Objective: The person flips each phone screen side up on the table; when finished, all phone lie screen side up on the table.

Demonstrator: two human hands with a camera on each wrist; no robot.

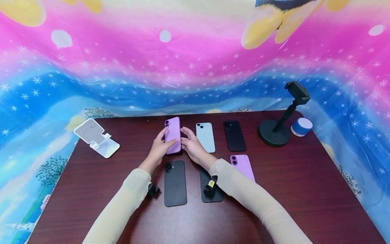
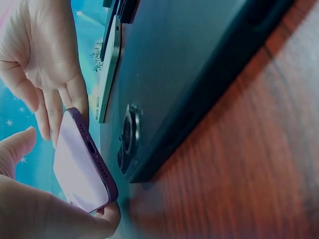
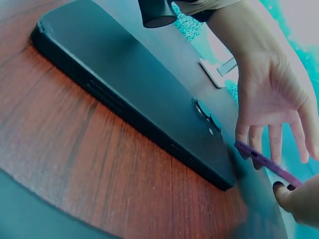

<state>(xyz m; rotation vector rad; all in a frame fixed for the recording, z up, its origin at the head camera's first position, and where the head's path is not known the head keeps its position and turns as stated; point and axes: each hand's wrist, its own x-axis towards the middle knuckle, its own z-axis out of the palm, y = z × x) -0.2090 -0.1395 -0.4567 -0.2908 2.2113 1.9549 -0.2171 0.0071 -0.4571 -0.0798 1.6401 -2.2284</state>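
My left hand grips a purple phone by its left side, its thumb lying across the back. Straight fingers of my right hand touch the phone's right edge. The bottom end of this phone, with its port, faces the left wrist view, where left fingertips curl under one edge. Nearer me, a dark phone lies back up just below the left hand. Another dark phone is partly covered by the right wrist. A pale phone lies just right of the right hand.
A black phone and a second purple phone lie farther right; the right sleeve overlaps the purple one. A white folding phone stand is at the left. At the right back are a black phone holder and a blue-and-white cylinder.
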